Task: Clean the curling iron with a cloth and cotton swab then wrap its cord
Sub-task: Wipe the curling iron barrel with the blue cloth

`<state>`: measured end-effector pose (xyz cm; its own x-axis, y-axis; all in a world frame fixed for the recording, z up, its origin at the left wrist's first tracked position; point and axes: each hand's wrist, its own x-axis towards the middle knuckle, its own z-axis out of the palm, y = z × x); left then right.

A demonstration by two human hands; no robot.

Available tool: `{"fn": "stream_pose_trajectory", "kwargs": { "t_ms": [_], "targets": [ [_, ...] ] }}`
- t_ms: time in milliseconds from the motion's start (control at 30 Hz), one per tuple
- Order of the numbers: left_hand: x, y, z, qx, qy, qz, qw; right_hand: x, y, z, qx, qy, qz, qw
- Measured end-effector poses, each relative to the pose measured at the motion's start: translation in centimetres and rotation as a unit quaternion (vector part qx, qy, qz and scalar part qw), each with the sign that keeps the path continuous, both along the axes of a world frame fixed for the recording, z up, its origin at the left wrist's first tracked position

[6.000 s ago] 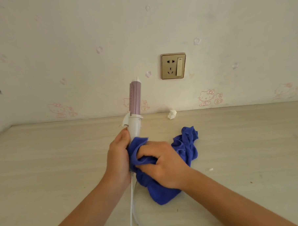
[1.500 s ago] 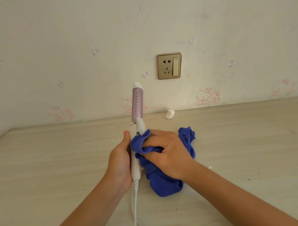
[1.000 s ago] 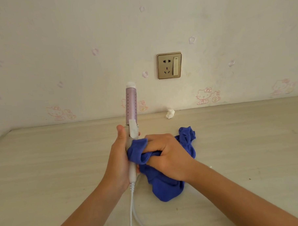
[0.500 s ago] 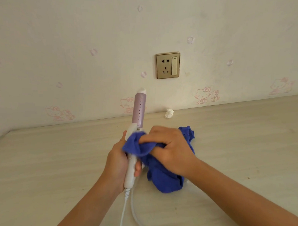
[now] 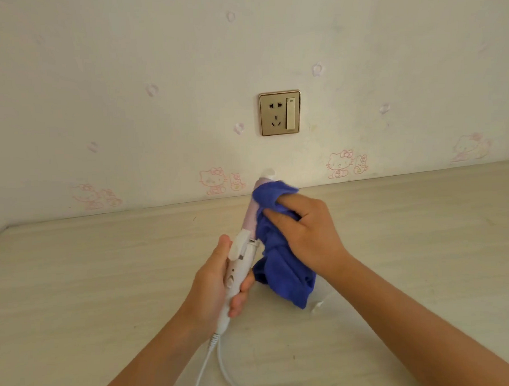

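My left hand (image 5: 213,285) grips the white handle of the curling iron (image 5: 237,269), which tilts up and to the right above the table. Its lilac barrel (image 5: 250,219) is mostly covered by the blue cloth (image 5: 279,264). My right hand (image 5: 307,231) holds the cloth wrapped round the upper barrel, just under the white tip (image 5: 268,173). The rest of the cloth hangs down to the tabletop. The white cord (image 5: 226,366) runs from the handle's base down and off the bottom edge. No cotton swab is visible.
The pale wooden table (image 5: 91,287) meets a wall with cartoon cat stickers. A gold socket with a switch (image 5: 280,113) sits on the wall above the barrel. A small white scrap (image 5: 318,305) lies by the cloth's lower end.
My right hand slid the cloth from the handle's collar up along the barrel to near the tip. The iron tilted further right, and it now hides the white wad by the wall.
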<state>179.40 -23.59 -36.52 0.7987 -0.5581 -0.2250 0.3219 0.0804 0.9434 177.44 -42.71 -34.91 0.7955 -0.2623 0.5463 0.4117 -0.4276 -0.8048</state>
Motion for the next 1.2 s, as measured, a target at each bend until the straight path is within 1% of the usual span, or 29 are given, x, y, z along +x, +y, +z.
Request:
{"fn": "stream_pose_trajectory", "kwargs": {
  "t_ms": [67, 100, 133, 200, 267, 300, 433, 467, 500, 533, 600, 667, 733, 800, 867, 900, 967, 1033, 1067, 1133, 1200],
  "targets": [
    [-0.2, -0.2, -0.6, 0.005, -0.05, -0.032, 0.998, 0.2, -1.0, 0.3, 0.025, 0.009, -0.031, 0.999],
    [-0.2, -0.2, -0.8, 0.013, -0.085, -0.036, 0.996, 0.1, -1.1, 0.2, 0.026, 0.016, -0.012, 0.999],
    [-0.1, -0.2, -0.9, 0.014, -0.109, -0.031, 0.993, -0.1, -0.7, 0.0, 0.011, 0.025, 0.025, 0.999],
    [0.2, 0.1, -1.2, 0.002, -0.124, 0.0, 0.992, -0.3, 0.8, -0.7, -0.056, 0.056, 0.1, 0.992],
    [0.5, 0.5, -1.6, 0.011, -0.135, 0.023, 0.991, -0.1, 1.8, -1.5, -0.117, 0.078, 0.119, 0.983],
    [0.5, 0.7, -1.8, 0.021, -0.146, 0.022, 0.989, 0.0, 1.8, -1.6, -0.119, 0.074, 0.104, 0.985],
    [0.2, 0.8, -2.7, 0.038, -0.171, -0.006, 0.985, 0.7, -0.4, -1.3, -0.02, 0.032, -0.004, 0.999],
    [0.1, 0.8, -2.8, 0.039, -0.173, -0.014, 0.984, 0.8, -0.8, -1.2, -0.007, 0.032, -0.016, 0.999],
    [0.1, 0.8, -2.8, 0.04, -0.175, -0.019, 0.984, 0.7, -0.9, -1.2, -0.001, 0.037, -0.006, 0.999],
    [0.2, 0.8, -2.8, 0.038, -0.173, -0.02, 0.984, 0.5, -0.7, -1.3, -0.007, 0.051, 0.027, 0.998],
    [0.4, 1.0, -3.0, 0.029, -0.159, -0.003, 0.987, 0.1, 0.6, -1.8, -0.07, 0.094, 0.102, 0.988],
    [0.5, 1.3, -3.2, 0.024, -0.148, 0.014, 0.989, 0.0, 1.6, -2.3, -0.125, 0.108, 0.127, 0.978],
    [0.6, 1.4, -3.3, 0.025, -0.151, 0.014, 0.988, 0.1, 1.4, -2.0, -0.1, 0.086, 0.094, 0.987],
    [0.5, 1.4, -3.4, 0.018, -0.153, 0.0, 0.988, 0.4, 0.4, -1.5, -0.038, 0.061, 0.036, 0.997],
    [0.4, 1.3, -3.5, 0.01, -0.152, -0.017, 0.988, 0.6, -0.4, -1.2, 0.0, 0.037, -0.015, 0.999],
    [0.4, 1.4, -3.6, 0.004, -0.147, -0.023, 0.989, 0.5, -0.4, -1.2, 0.007, 0.032, -0.02, 0.999],
    [0.5, 1.5, -3.7, -0.026, -0.109, -0.034, 0.993, 0.3, 0.4, -1.5, -0.009, 0.044, 0.032, 0.998],
    [0.9, 1.7, -3.6, -0.058, -0.054, -0.046, 0.996, 0.1, 1.7, -2.1, -0.059, 0.069, 0.105, 0.99],
    [1.1, 1.8, -3.5, -0.064, -0.038, -0.053, 0.996, 0.0, 2.1, -2.3, -0.084, 0.074, 0.114, 0.987],
    [1.5, 1.9, -3.3, -0.064, -0.033, -0.07, 0.995, 0.2, 2.1, -2.3, -0.098, 0.054, 0.086, 0.99],
    [1.6, 2.0, -3.4, -0.063, -0.036, -0.089, 0.993, 0.4, 1.3, -1.9, -0.063, 0.028, 0.032, 0.997]
  ]
}}
